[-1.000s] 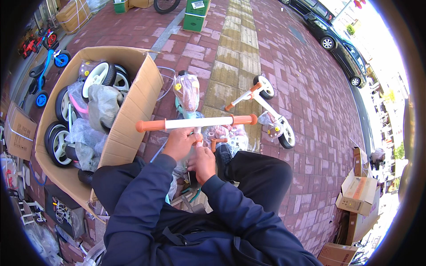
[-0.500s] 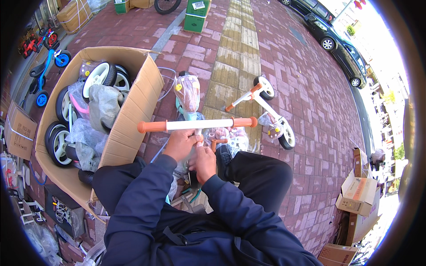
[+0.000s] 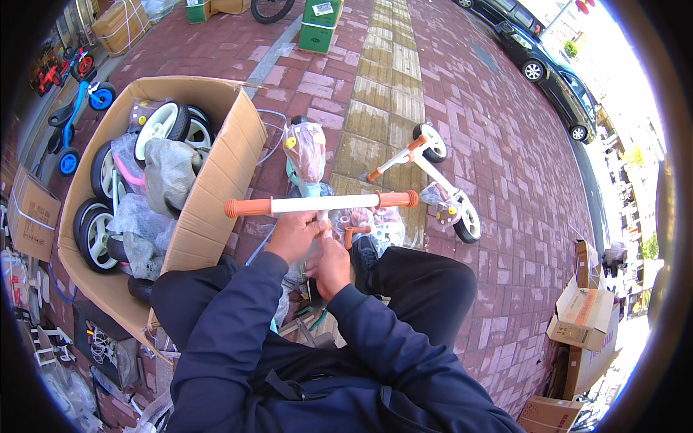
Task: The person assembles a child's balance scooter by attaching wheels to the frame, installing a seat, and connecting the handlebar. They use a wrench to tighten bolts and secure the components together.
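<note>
A white handlebar point(image 3: 325, 203) with ribbed orange grips lies crosswise in front of me. My left hand point(image 3: 294, 237) is closed around its stem just under the crossbar. Right below, my right hand point(image 3: 330, 265) is closed on the lower part of the same stem, with its fingers curled round the front. An orange piece shows between the two hands. Beneath them, partly hidden, is a black wheel point(image 3: 315, 294). A plastic-wrapped pink-and-yellow part point(image 3: 306, 151) stands just beyond the handlebar. Near my shoe lies a small orange clamp-like piece point(image 3: 355, 234).
At my left stands an open cardboard box point(image 3: 216, 166) of wheels and wrapped parts. A white-and-orange balance bike point(image 3: 433, 173) lies on the brick paving to the right. Blue balance bike point(image 3: 72, 119) and opened cartons point(image 3: 581, 314) stand farther out. Pliers-like teal handles point(image 3: 315, 317) lie between my legs.
My right hand's fingers have shifted slightly on the stem. The left hand and the handlebar have hardly moved.
</note>
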The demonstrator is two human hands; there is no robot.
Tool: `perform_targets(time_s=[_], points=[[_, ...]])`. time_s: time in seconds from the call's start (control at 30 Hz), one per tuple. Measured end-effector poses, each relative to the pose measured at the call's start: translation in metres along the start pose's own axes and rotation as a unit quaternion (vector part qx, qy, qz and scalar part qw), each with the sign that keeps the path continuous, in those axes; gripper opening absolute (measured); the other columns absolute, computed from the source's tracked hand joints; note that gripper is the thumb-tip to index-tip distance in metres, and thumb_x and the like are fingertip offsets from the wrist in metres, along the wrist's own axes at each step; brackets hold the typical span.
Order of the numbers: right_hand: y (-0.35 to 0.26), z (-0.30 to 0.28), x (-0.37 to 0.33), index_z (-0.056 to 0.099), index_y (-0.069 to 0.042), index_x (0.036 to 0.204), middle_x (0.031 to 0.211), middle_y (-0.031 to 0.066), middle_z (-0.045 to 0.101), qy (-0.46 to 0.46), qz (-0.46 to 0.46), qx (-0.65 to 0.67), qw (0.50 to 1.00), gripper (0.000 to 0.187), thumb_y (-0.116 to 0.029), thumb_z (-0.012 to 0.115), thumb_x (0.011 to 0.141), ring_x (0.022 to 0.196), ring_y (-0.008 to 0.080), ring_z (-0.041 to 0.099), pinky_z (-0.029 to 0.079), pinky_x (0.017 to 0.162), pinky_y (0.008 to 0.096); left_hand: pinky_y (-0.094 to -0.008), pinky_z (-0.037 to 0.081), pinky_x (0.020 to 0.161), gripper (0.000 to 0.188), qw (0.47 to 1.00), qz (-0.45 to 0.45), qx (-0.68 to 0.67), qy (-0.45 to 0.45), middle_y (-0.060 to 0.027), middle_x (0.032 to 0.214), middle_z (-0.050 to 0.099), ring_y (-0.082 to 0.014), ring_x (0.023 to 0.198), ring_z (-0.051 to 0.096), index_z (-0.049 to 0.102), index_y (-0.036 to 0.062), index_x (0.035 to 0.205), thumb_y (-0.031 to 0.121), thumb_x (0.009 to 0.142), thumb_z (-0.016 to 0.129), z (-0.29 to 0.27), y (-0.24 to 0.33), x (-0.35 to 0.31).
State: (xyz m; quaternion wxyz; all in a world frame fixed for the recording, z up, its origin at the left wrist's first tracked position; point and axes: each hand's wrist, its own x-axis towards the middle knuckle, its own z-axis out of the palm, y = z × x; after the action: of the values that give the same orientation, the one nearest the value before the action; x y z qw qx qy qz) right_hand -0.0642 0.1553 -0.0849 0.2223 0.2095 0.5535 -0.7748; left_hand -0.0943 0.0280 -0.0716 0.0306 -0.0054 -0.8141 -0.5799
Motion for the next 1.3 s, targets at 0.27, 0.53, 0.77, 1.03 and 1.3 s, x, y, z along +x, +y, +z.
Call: perform_targets(time_s=[0.27, 0.53, 0.77, 1.03, 1.3], points=[[-0.004, -0.005, -0.001, 0.058, -0.002, 0.099, 0.067, 0.0061, 0.058, 0.020, -0.127, -0.257, 0.958, 0.048, -0.046, 0.042, 0.108, 0.044, 0.0154, 0.053, 0.043, 0.038, 0.0287, -0.0399, 0.054, 0.080, 0.024, 1.000, 0.018, 0.017, 0.008, -0.0174, 0.093, 0.073, -0.0298, 0.086, 0.071, 0.073, -0.0009, 0.106, 0.015, 0.089, 0.072, 0.000, -0.005, 0.001], [-0.008, -0.012, 0.004, 0.058, -0.002, 0.093, 0.070, 0.0129, 0.063, 0.067, -0.235, -0.307, 0.920, 0.038, -0.039, 0.061, 0.101, 0.061, 0.0294, 0.066, 0.052, 0.049, 0.0410, -0.0393, 0.054, 0.081, 0.024, 0.999, 0.026, 0.035, 0.013, -0.0173, 0.095, 0.073, -0.0292, 0.089, 0.071, 0.073, -0.0014, 0.107, 0.014, 0.089, 0.072, 0.000, -0.004, 0.001], [-0.022, -0.014, -0.011, 0.059, -0.004, 0.091, 0.081, 0.0164, 0.066, 0.124, -0.408, -0.622, 0.656, 0.031, -0.034, 0.064, 0.094, 0.076, 0.0378, 0.070, 0.055, 0.066, 0.0515, -0.0393, 0.054, 0.080, 0.023, 0.999, 0.024, 0.021, 0.008, -0.0180, 0.092, 0.073, -0.0288, 0.087, 0.071, 0.073, -0.0020, 0.104, 0.015, 0.088, 0.072, -0.001, -0.002, 0.001], [-0.010, -0.029, 0.023, 0.061, -0.003, 0.087, 0.076, 0.0120, 0.063, -0.034, -0.219, -0.379, 0.899, 0.028, -0.024, 0.050, 0.100, 0.063, 0.0252, 0.064, 0.049, 0.050, 0.0407, -0.0392, 0.053, 0.082, 0.018, 0.999, 0.021, 0.033, 0.032, -0.0146, 0.092, 0.073, -0.0293, 0.089, 0.071, 0.075, 0.0032, 0.098, 0.018, 0.088, 0.072, 0.000, 0.000, 0.001], [-0.028, -0.024, -0.008, 0.060, -0.005, 0.088, 0.074, 0.0147, 0.065, 0.075, -0.389, -0.570, 0.720, 0.035, -0.038, 0.062, 0.098, 0.075, 0.0354, 0.070, 0.056, 0.062, 0.0459, -0.0393, 0.053, 0.083, 0.024, 1.000, 0.005, -0.006, -0.021, -0.0155, 0.094, 0.073, -0.0292, 0.089, 0.070, 0.074, -0.0004, 0.102, 0.021, 0.092, 0.069, -0.005, 0.002, 0.002]])
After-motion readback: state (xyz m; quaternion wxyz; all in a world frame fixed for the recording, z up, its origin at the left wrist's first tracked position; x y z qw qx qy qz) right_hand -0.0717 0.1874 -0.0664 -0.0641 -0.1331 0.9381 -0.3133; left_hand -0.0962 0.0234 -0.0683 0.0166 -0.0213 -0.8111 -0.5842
